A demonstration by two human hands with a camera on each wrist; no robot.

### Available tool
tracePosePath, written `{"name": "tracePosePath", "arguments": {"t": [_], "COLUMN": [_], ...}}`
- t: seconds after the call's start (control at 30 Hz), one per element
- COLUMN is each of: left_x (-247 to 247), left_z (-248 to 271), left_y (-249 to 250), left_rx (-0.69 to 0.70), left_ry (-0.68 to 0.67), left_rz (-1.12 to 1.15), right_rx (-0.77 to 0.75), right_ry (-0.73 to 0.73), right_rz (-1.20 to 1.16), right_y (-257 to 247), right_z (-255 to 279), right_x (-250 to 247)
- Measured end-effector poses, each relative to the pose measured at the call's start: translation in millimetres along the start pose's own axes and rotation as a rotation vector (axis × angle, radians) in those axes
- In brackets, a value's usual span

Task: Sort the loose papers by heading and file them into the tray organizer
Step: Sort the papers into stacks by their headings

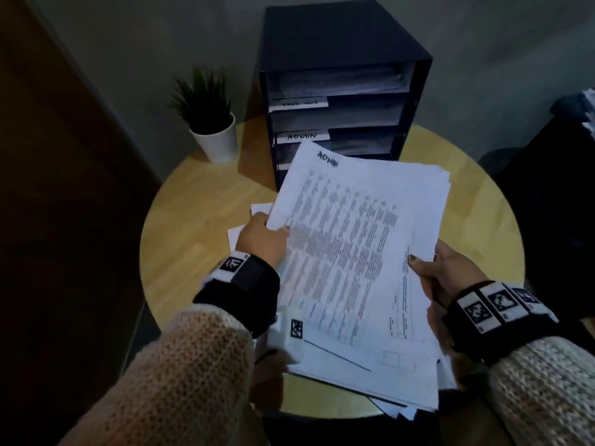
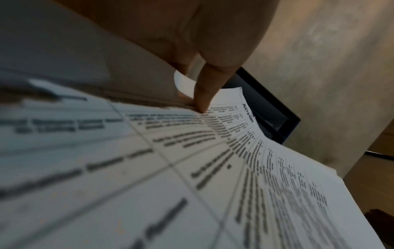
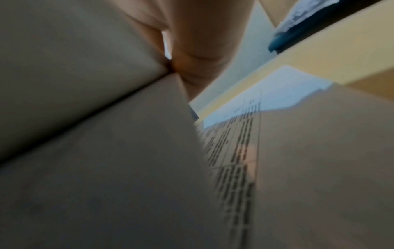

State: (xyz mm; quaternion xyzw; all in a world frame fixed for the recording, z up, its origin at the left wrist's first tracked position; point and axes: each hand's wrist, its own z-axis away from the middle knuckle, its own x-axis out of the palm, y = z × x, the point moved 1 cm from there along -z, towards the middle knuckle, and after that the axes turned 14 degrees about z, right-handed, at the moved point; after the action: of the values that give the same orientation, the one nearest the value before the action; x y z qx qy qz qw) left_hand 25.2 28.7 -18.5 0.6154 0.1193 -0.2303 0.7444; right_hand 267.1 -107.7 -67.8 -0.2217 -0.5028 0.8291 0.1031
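Observation:
A printed sheet headed ADMIN (image 1: pixel 338 239) lies on top of a loose stack of papers (image 1: pixel 418 207) held above the round table. My left hand (image 1: pixel 262 238) pinches the sheet's left edge, thumb on top; the left wrist view shows that thumb (image 2: pixel 204 94) pressing the ADMIN sheet (image 2: pixel 245 151). My right hand (image 1: pixel 441 268) grips the stack's right edge, thumb over the paper (image 3: pixel 127 151). The dark tray organizer (image 1: pixel 341 59) stands behind, with a shelf labelled ADMIN (image 1: pixel 302 136) and papers in its top shelves.
A potted plant in a white pot (image 1: pixel 212 123) stands left of the organizer on the round wooden table (image 1: pixel 193 226). More white sheets (image 1: pixel 236 235) lie on the table under my left hand. A dark chair or bag (image 1: pixel 553 175) sits to the right.

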Motion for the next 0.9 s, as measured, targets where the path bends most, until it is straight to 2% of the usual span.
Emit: {"name": "tracePosePath", "arguments": {"t": [0.17,0.3,0.37,0.43,0.5,0.57,0.63,0.73,0.8,0.9], "left_x": [10.4,10.0,4.3,0.0,-2.0,-3.1,-3.3,-2.6,-2.3,-7.1], "left_z": [3.7,2.3,3.1,2.8,3.0,3.8,1.5,0.0,-1.5,-5.6], "left_y": [-14.7,-32.1,-36.2,-41.5,-43.7,-42.6,-43.4,-44.3,-46.9,-49.8], "left_rx": [-0.117,-0.249,-0.31,-0.36,-0.36,-0.34,-0.242,-0.08,-0.025,-0.025], "left_ry": [-0.034,-0.18,-0.239,-0.229,-0.252,-0.334,-0.377,-0.264,-0.134,0.045], "left_rz": [0.142,0.535,0.544,0.587,0.658,0.702,0.599,0.462,0.452,0.525], "right_rx": [-0.066,-0.061,-0.078,-0.116,-0.129,-0.1,-0.076,0.037,0.104,0.195], "right_ry": [-0.055,-0.1,-0.082,-0.066,-0.049,-0.016,0.016,0.059,-0.035,-0.156], "right_rz": [-0.025,0.019,-0.011,-0.021,0.007,-0.074,-0.145,-0.203,-0.268,-0.313], "right_y": [-1.4,9.4,-1.9,-15.9,-16.6,-17.3,-14.7,-22.1,-25.4,-31.9], "right_z": [0.0,-5.5,4.4,14.9,13.4,15.1,12.3,16.0,25.4,32.4], "right_x": [6.7,10.6,13.7,18.7,17.9,19.3,19.8,18.9,18.3,28.8]}}
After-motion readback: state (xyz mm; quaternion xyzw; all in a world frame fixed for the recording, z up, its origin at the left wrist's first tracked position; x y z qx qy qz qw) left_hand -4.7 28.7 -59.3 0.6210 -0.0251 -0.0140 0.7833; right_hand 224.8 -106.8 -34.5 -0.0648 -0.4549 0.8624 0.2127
